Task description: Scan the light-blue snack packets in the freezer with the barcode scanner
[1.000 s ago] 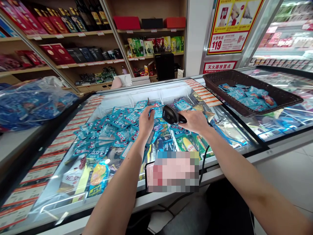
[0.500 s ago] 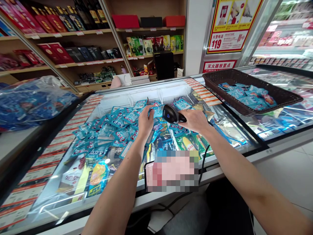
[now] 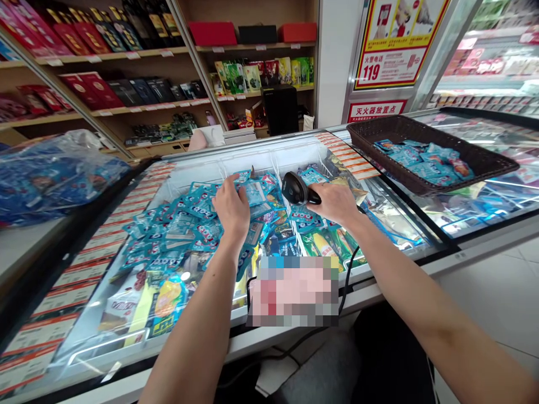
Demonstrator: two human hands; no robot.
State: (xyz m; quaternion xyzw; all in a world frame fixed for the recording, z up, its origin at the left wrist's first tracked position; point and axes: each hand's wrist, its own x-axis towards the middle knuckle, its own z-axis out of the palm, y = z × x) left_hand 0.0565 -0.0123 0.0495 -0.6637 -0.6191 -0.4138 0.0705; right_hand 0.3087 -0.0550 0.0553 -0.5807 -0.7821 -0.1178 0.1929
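Note:
In the head view my right hand (image 3: 334, 203) grips the handle of a black barcode scanner (image 3: 295, 189), its head turned left over the freezer. My left hand (image 3: 232, 205) is over a heap of blue snack packets (image 3: 181, 224), thumb apart from the fingers; the fingertips are partly hidden. Just right of my left thumb lies a blue packet (image 3: 256, 193), back side up, below and left of the scanner head. In front of me a phone-like device (image 3: 295, 292), its screen blurred out, rests at the freezer's near edge.
The chest freezer (image 3: 252, 154) has wire dividers and other bagged goods. A brown basket (image 3: 429, 140) with several blue packets stands on the right. A plastic bag of blue packs (image 3: 54, 174) sits on the left. The scanner's black cable (image 3: 348, 275) hangs over the front edge.
My left hand has moved left, away from the scanner, and its thumb has parted from the packet it pinched. That packet now lies right of the hand. My right hand holds the scanner nearly still.

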